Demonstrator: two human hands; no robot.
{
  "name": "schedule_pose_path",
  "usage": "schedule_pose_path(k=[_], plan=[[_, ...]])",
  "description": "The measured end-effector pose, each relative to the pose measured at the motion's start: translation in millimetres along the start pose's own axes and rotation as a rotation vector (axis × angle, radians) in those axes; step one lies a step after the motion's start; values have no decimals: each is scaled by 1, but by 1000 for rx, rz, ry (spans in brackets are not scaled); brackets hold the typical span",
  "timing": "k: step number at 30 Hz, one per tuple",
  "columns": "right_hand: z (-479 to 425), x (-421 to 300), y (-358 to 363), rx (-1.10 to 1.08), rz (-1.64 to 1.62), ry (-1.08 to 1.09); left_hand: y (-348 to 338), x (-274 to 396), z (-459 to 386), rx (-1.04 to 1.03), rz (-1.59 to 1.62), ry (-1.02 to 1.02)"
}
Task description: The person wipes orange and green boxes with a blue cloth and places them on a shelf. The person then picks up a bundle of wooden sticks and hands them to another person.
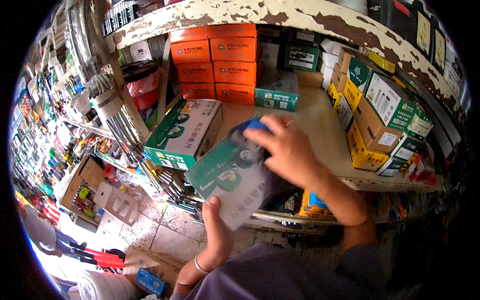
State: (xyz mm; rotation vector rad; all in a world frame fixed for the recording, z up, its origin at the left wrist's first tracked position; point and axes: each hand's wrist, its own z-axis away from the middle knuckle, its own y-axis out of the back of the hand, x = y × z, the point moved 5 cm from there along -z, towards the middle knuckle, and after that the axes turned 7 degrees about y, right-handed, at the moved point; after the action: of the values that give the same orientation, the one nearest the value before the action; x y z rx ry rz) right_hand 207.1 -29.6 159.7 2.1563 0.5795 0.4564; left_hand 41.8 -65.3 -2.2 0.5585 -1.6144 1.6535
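Observation:
My left hand (217, 227) grips the near edge of a green-and-white cardboard box (225, 176), its thumb on the printed top. Pictures of tape measures show on that top, and the box is tilted in the air before the shelf. At the far end of it, my right hand (288, 153) presses a blue cloth (258, 125) against the box. Dark fabric hangs below my right palm, and blur hides where the cloth ends. A similar green-and-white box (187, 129) lies on the shelf (318, 112), just left of the held one.
Orange boxes (234, 71) are stacked at the back of the shelf, beside another green box (276, 93). Yellow, brown and green boxes (375, 123) line the right side. Metal rods (131, 131) stand at the left post. A plastic stool (116, 202) and a carton (150, 262) are on the floor.

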Motion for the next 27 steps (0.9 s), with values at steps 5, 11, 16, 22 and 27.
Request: schedule_pose_path(k=[5, 11, 16, 22, 27], plan=[[62, 94, 32, -241, 269, -397, -6, 10, 5, 94, 6, 24], [124, 45, 45, 604, -972, -471, -60, 24, -9, -112, 110, -106], [91, 3, -4, 844, -1390, -619, -132, 10, -36, -112, -7, -432], [33, 135, 16, 882, -1527, -791, -155, 23, -56, -418, -349, -649], [-3, 267, -42, 948, -1392, -925, -103, 13, -21, -447, -563, -723]])
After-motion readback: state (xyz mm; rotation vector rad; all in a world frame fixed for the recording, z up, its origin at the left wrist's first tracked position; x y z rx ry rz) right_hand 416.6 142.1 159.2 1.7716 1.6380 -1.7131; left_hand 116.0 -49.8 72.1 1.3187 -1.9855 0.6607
